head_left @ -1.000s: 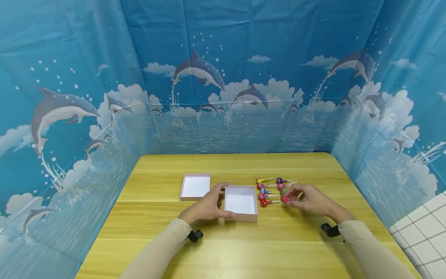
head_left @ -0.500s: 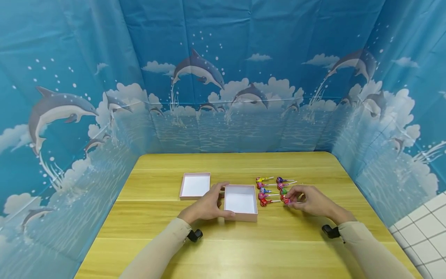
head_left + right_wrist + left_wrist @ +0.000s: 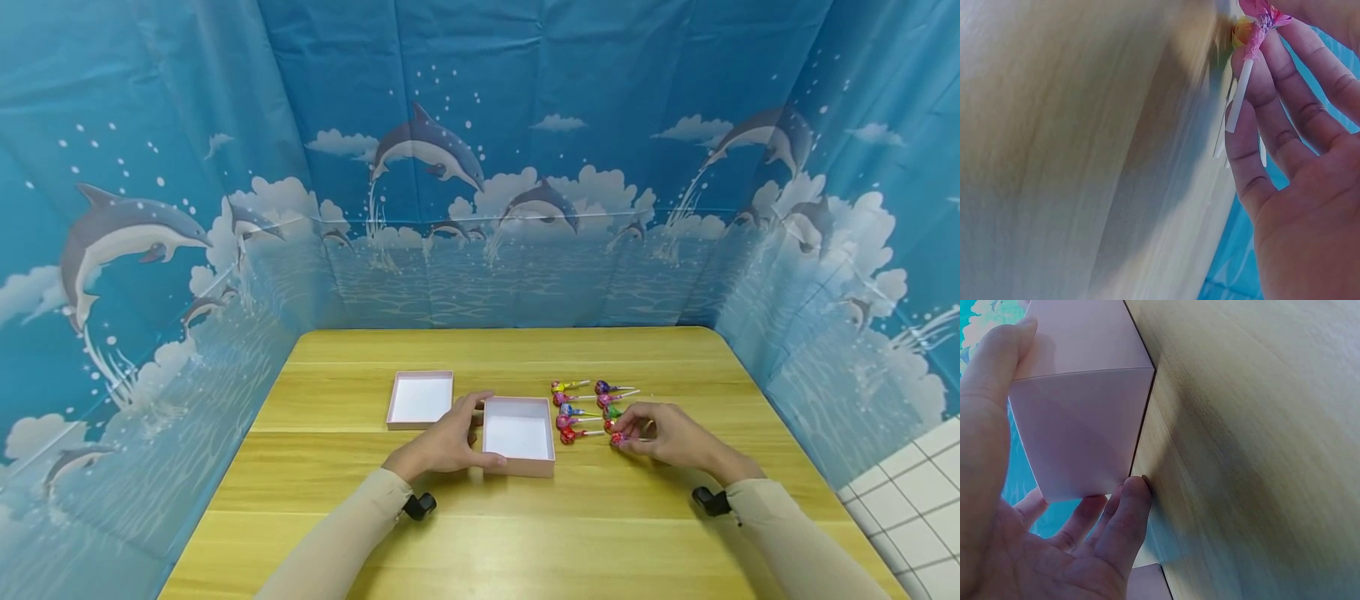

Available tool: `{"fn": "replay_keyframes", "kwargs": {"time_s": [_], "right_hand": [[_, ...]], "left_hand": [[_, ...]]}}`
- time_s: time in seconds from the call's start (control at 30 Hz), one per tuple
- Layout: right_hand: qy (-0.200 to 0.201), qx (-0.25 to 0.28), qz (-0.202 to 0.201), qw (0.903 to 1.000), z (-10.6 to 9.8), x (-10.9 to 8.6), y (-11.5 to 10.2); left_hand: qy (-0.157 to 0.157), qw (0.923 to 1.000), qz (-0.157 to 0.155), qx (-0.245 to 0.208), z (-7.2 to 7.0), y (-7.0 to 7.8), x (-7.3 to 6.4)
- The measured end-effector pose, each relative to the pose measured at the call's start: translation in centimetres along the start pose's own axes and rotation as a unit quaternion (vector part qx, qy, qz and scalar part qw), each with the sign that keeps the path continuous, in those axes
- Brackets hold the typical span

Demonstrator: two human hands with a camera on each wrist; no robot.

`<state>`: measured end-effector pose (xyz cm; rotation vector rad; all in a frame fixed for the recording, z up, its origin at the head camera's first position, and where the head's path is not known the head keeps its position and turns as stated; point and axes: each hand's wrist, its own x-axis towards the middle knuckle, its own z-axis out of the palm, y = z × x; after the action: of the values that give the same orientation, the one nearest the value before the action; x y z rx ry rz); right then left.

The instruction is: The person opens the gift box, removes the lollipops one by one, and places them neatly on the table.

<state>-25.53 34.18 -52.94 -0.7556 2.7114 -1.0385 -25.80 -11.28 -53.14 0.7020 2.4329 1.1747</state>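
Note:
My left hand (image 3: 448, 437) grips the left side of an open pink box (image 3: 525, 468) with a white inside. In the left wrist view the thumb lies on one wall of the box (image 3: 1082, 434), and the fingertips reach its opposite side. At the right, my right hand (image 3: 671, 435) pinches a pink-wrapped lollipop (image 3: 617, 438) at the near end of the right column of lollipops. The right wrist view shows its white stick (image 3: 1240, 94) pointing back toward the palm, with thumb and fingers at the wrapper.
Several lollipops in bright wrappers, among them a yellow one (image 3: 558, 387) and a purple one (image 3: 602, 387), lie in two columns right of the box. A shallow pink lid (image 3: 422, 400), white inside up, lies left of the box on the wooden table (image 3: 480, 542).
My right hand has moved a little toward me with the pink lollipop, drawing it to the near end of the right column. The left hand and box have stayed in place.

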Motion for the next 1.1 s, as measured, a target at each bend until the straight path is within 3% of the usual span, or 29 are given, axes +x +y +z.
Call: {"fn": "replay_keyframes", "kwargs": {"time_s": [1.1], "right_hand": [[0.014, -0.016, -0.002, 0.9998, 0.48, 0.18, 0.33]], "left_hand": [[0.005, 1.0, 0.002, -0.001, 0.12, -0.26, -0.01]]}}
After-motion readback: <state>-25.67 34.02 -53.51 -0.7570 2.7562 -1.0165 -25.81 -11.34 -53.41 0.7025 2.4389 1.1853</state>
